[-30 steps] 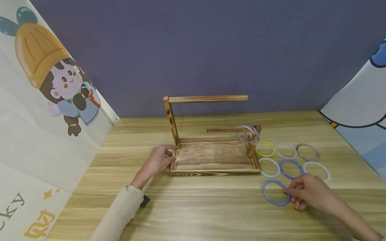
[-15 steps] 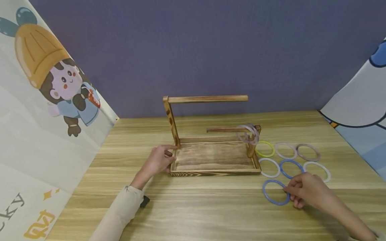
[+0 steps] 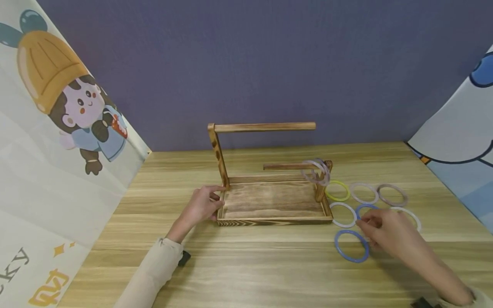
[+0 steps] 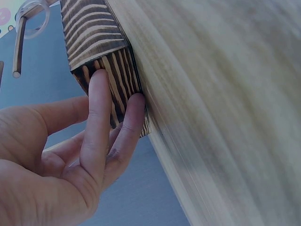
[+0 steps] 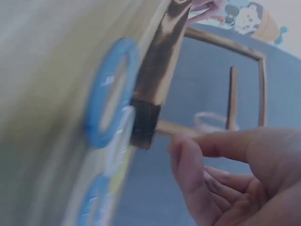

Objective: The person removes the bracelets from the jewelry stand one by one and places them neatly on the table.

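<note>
A brown wooden stand (image 3: 275, 222) has a tray base and two horizontal bars on posts. My left hand (image 3: 200, 203) grips its left end, some fingers over the rim and others against the outer end wall, as the left wrist view shows. Pale purple bangles (image 3: 322, 172) hang on the lower bar by the right post. My right hand (image 3: 390, 231) hovers over the bangles on the table, thumb and index fingertips close together with nothing visible between them. Partly under it lies a blue bangle (image 3: 361, 207). Another blue bangle (image 3: 339, 249) lies nearer, apart from the hand.
Around the right hand lie a white bangle (image 3: 333, 220), a yellow bangle (image 3: 339, 199), a pale pink bangle (image 3: 363, 201), a mauve bangle (image 3: 393, 204) and another white bangle (image 3: 417, 221). A dark blue wall (image 3: 265, 64) stands behind the wooden table (image 3: 246, 265).
My right hand has let go of the nearer blue bangle and moved up and away over the other blue one. The left hand stays on the stand.
</note>
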The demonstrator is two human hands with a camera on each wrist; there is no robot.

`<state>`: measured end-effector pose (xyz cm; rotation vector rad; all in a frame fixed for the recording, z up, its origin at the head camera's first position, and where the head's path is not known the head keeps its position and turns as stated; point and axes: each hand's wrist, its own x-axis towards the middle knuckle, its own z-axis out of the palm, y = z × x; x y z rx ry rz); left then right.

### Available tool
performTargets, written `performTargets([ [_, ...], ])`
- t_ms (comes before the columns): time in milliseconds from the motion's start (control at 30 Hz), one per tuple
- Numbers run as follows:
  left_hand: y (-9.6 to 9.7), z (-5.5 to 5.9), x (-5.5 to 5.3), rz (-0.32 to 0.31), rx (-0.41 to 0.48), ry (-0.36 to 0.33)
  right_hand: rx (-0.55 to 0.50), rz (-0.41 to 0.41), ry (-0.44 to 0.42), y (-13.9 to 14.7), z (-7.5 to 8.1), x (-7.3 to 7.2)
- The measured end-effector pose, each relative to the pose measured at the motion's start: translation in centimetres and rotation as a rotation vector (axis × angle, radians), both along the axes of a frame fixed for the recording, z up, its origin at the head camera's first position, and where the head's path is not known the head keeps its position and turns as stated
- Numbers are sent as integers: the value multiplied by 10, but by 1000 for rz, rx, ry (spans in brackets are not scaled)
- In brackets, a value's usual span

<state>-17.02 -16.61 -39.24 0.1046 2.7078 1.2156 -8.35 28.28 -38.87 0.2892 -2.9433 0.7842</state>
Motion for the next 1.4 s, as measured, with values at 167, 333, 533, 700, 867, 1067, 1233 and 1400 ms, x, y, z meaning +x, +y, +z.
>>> performTargets([
  [167, -1, 0, 0, 0, 1, 0, -4, 18, 194, -24, 21, -5],
  [333, -1, -1, 0, 1, 2, 0, 4, 63, 329, -47, 33, -13],
  [533, -1, -1, 0, -10, -2, 8, 22, 129, 500, -60, 51, -32],
  [700, -1, -1, -1, -12, 1, 10, 35, 149, 552, -63, 64, -51],
  [867, -2, -1, 0, -12, 6, 8, 62, 149, 573, -65, 69, -64],
  [1067, -1, -1, 0, -13, 7, 2, 92, 160, 591, -68, 63, -73],
  [1233, -1, 1, 1, -13, 6, 4, 86, 152, 605, -70, 59, -76],
  [1400, -1, 1, 1, -16, 7, 4, 82, 141, 585, -72, 57, -77],
])
